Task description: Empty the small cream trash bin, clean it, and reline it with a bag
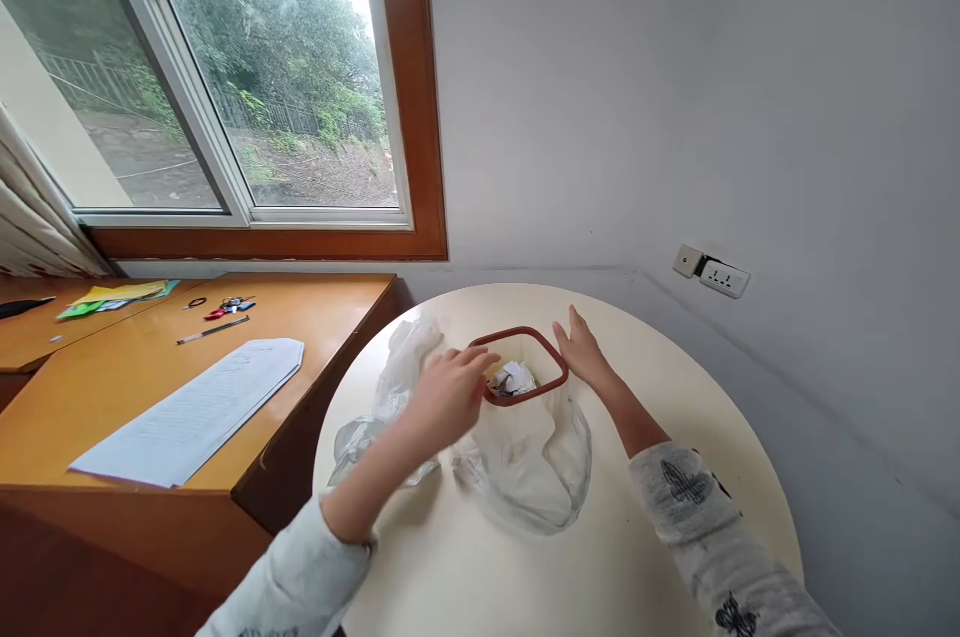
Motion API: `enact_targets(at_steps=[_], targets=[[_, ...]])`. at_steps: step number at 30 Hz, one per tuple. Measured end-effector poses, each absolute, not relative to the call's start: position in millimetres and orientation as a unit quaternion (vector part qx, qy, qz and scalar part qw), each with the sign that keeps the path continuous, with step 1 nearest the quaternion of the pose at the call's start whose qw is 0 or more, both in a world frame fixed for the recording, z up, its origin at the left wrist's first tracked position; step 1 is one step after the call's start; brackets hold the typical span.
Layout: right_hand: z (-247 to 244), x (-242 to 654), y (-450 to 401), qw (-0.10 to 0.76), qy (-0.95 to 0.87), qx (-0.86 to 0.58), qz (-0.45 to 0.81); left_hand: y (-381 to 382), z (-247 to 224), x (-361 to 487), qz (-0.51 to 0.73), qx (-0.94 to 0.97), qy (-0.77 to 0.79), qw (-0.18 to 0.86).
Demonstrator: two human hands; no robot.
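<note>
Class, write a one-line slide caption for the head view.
Left hand and right hand flank a brown-rimmed container holding crumpled white scraps on a round table.

On the round table (697,437), we have our left hand (450,395) at the left side of the brown-rimmed bin (534,394) and our right hand (585,349) beside its right; crumpled paper (514,377) lies inside.
</note>
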State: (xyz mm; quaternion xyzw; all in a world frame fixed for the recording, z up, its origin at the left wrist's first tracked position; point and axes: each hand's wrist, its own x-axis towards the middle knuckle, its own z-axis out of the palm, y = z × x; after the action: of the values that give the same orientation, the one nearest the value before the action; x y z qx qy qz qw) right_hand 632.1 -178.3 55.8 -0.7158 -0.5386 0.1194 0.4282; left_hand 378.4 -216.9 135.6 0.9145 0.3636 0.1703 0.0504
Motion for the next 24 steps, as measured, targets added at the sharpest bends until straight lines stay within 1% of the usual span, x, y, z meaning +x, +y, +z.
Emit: enact_targets(at_steps=[5,6,8,11,13,17,21,24], targets=[[29,623,-226,0.491,-0.484,-0.718,0.093,-172,140,360,0.111,0.955,0.256,0.104],[25,619,-239,0.523,-0.481,-0.7,0.075,-167,139,358,0.104,0.956,0.247,0.117],[15,610,-262,0.547,-0.497,-0.672,0.053,-159,136,358,0.094,0.956,0.232,0.154],[0,599,-287,0.545,-0.517,-0.658,0.048,-153,132,358,0.077,0.952,0.204,0.217],[-11,596,-296,0.542,-0.518,-0.66,0.052,-154,130,359,0.079,0.949,0.189,0.239],[-26,598,-298,0.538,-0.515,-0.665,0.056,-163,124,366,0.128,0.945,0.188,0.234],[-32,601,-296,0.532,-0.523,-0.664,0.051,-174,119,378,0.178,0.94,0.219,0.189],[-35,600,-296,0.523,-0.525,-0.668,0.068,-173,114,386,0.194,0.938,0.246,0.148]])
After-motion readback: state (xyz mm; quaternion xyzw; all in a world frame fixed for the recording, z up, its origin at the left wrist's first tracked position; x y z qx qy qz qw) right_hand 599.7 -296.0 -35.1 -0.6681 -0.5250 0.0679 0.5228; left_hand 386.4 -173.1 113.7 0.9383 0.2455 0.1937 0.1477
